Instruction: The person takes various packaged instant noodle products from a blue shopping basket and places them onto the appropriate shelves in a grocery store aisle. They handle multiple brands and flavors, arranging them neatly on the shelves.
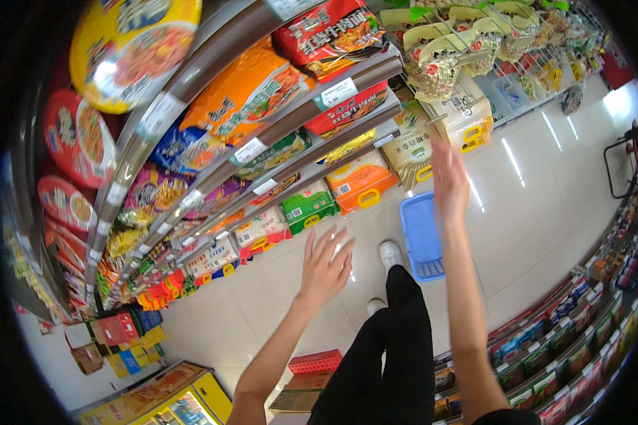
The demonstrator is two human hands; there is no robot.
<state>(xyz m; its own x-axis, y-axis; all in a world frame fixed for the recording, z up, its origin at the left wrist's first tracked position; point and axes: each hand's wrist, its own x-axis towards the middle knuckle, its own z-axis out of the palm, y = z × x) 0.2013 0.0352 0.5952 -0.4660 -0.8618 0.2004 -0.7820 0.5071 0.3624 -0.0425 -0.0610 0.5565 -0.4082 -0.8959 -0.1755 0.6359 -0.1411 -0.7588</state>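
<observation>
My left hand (327, 265) is held out over the tiled floor with its fingers spread and nothing in it. Farther right, my right hand (451, 183) is raised and slightly blurred, seen edge-on above a blue plastic basket (419, 228) on the floor; I see nothing held in it. Rice bags with yellow handles stand along the shelf's foot, among them an orange bag (360, 180) and a green bag (308, 206). Above them, the shelves carry an orange instant noodle pack (250, 90), a red noodle pack (329, 37) and a yellow noodle bowl (135, 53).
Bagged dried goods (438, 64) hang on a rack at the upper right. Shelves of packaged goods (558, 350) line the lower right. A red crate (315, 361) sits near my legs. Stacked boxes (119, 329) and a yellow-framed cooler (191, 398) stand at the lower left.
</observation>
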